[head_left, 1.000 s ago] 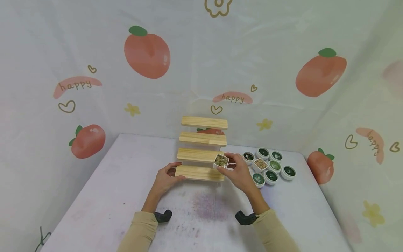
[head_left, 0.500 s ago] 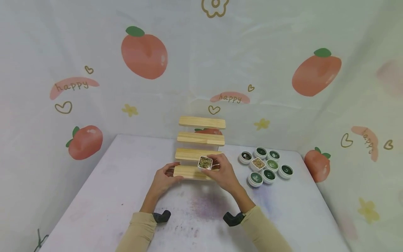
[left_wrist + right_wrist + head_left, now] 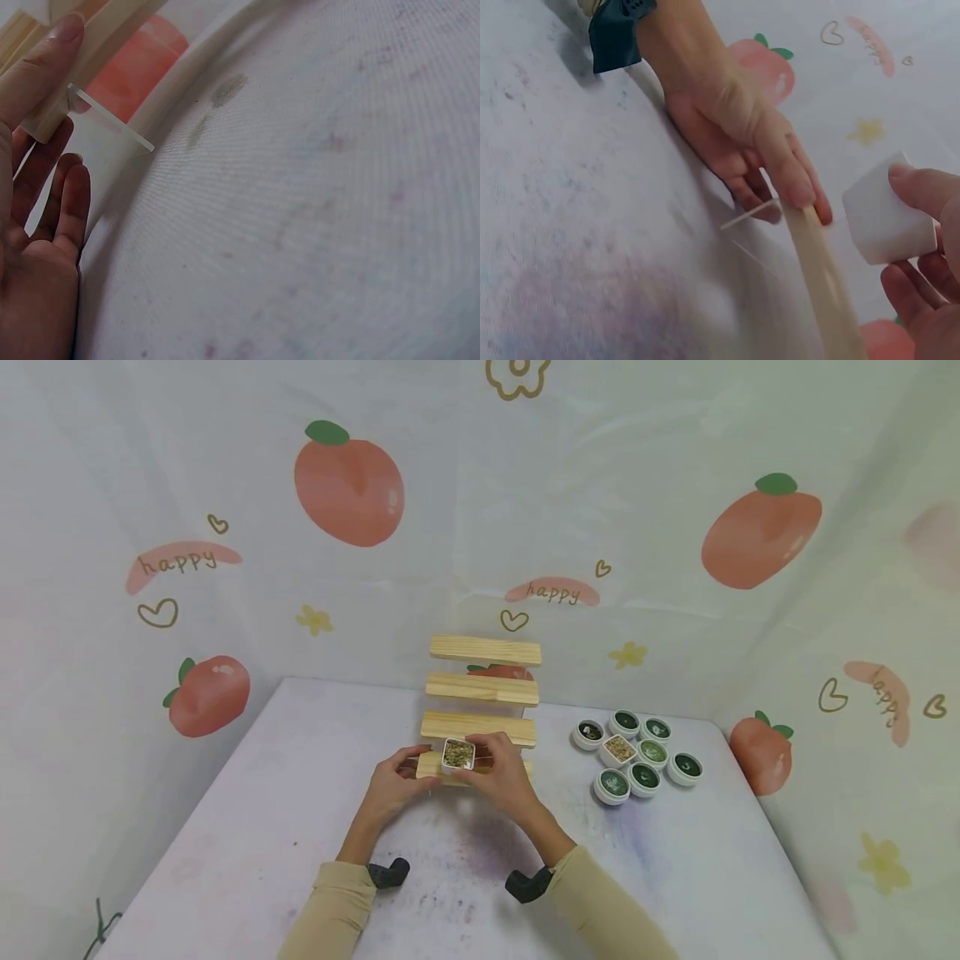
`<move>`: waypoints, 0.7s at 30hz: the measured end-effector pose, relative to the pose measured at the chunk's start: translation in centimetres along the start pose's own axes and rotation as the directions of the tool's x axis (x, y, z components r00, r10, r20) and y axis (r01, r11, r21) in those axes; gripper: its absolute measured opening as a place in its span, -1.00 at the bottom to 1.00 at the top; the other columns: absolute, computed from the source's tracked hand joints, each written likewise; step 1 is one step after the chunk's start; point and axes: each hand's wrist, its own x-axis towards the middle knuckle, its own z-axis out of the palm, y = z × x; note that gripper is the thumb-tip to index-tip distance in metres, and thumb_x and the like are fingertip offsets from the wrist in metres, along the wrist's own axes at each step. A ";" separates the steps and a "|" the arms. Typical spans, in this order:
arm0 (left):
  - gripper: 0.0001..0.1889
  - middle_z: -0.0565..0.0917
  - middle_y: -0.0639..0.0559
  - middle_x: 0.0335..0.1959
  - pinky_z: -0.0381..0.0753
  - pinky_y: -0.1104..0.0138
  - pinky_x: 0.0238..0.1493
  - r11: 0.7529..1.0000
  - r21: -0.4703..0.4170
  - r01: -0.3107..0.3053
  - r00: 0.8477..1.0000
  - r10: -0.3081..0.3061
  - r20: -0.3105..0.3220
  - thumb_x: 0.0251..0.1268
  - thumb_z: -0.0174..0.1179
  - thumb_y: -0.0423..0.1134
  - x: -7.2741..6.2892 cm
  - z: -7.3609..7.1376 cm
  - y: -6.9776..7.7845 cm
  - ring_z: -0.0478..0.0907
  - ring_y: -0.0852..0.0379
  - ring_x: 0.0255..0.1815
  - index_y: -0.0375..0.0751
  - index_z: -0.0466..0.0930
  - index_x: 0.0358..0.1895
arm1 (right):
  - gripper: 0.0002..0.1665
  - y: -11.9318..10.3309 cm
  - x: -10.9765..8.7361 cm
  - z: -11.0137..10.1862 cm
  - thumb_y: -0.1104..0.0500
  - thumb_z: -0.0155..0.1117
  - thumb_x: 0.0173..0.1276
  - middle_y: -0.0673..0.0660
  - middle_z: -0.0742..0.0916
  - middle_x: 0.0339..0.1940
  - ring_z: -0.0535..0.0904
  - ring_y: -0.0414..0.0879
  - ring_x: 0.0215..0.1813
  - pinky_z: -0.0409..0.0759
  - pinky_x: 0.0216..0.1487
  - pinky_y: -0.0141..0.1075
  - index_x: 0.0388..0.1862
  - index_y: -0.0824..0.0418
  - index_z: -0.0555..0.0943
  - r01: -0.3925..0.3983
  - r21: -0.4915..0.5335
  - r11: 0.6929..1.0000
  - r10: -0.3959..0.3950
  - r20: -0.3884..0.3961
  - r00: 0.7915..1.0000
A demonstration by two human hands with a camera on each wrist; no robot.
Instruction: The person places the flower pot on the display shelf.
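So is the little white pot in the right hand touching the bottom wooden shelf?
Apart: the right wrist view shows a clear gap between the side of the white pot and the bottom wooden shelf.

The shelf boards (image 3: 482, 690) look like pale wood, smooth and plainly grained, with a clear, plastic-like strip (image 3: 116, 123) beneath. The pot (image 3: 885, 217) is smooth and matt (its filling (image 3: 458, 754) rough, granular). The backdrop (image 3: 465, 485) seems creased cloth; the sleeves (image 3: 339, 897), matt fabric.
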 end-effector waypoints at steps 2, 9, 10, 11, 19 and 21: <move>-0.31 0.67 -0.25 -0.04 0.64 0.40 -0.27 1.000 0.001 -0.002 1.000 0.002 0.005 0.01 0.59 -0.30 0.0 0.0 0.1 0.67 0.19 -0.23 -0.14 0.59 0.31 | -0.33 -0.1 0.1 0.4 0.24 0.57 0.20 0.26 0.54 0.04 0.67 0.09 0.05 0.70 0.12 -0.23 0.28 0.32 0.56 0.000 0.004 1.000 0.000 -0.001 1.000; -0.32 0.69 -0.29 -0.01 0.64 0.44 -0.24 0.999 0.036 -0.018 1.000 0.019 -0.011 0.03 0.58 -0.30 -0.1 0.0 0.5 0.68 0.20 -0.19 -0.18 0.59 0.31 | -0.32 -0.2 0.2 1.6 0.13 0.58 0.21 0.22 0.57 -0.01 0.64 0.02 0.01 0.70 0.07 -0.21 0.28 0.28 0.58 0.007 -0.093 0.996 -0.009 -0.015 1.000; -0.32 0.69 -0.29 -0.01 0.64 0.44 -0.23 0.999 0.036 -0.017 1.000 0.018 -0.019 0.02 0.59 -0.30 0.0 0.0 0.0 0.68 0.20 -0.19 -0.14 0.59 0.30 | -0.32 -0.1 0.3 1.8 0.13 0.59 0.20 0.22 0.57 -0.02 0.64 0.02 -0.01 0.71 0.05 -0.22 0.28 0.27 0.59 0.013 -0.109 0.994 -0.015 -0.023 1.000; -0.32 0.69 -0.29 -0.02 0.64 0.45 -0.23 0.999 0.037 -0.023 0.999 0.024 -0.022 0.01 0.60 -0.29 0.0 0.0 0.0 0.68 0.20 -0.19 -0.14 0.61 0.29 | -0.33 -0.1 0.3 1.9 0.13 0.59 0.20 0.22 0.58 -0.02 0.64 0.03 -0.01 0.70 0.04 -0.24 0.28 0.28 0.59 0.017 -0.116 0.993 -0.021 -0.028 0.999; -0.34 0.69 -0.28 -0.05 0.63 0.43 -0.25 1.000 0.020 -0.018 1.000 0.019 -0.023 0.00 0.60 -0.31 -0.1 0.1 0.1 0.67 0.24 -0.24 -0.12 0.62 0.27 | -0.33 -0.1 0.3 2.6 0.14 0.60 0.19 0.21 0.60 -0.01 0.67 0.03 0.00 0.69 0.01 -0.29 0.28 0.28 0.61 0.001 -0.122 0.993 -0.009 -0.064 0.998; -0.34 0.69 -0.28 -0.06 0.62 0.44 -0.26 1.000 0.024 -0.011 1.000 0.012 -0.026 0.00 0.59 -0.33 -0.2 0.1 0.3 0.67 0.26 -0.25 -0.12 0.62 0.27 | -0.33 -0.1 0.3 2.7 0.13 0.60 0.19 0.20 0.60 -0.01 0.67 0.03 -0.01 0.68 0.00 -0.29 0.27 0.28 0.62 0.008 -0.137 0.990 -0.017 -0.070 0.997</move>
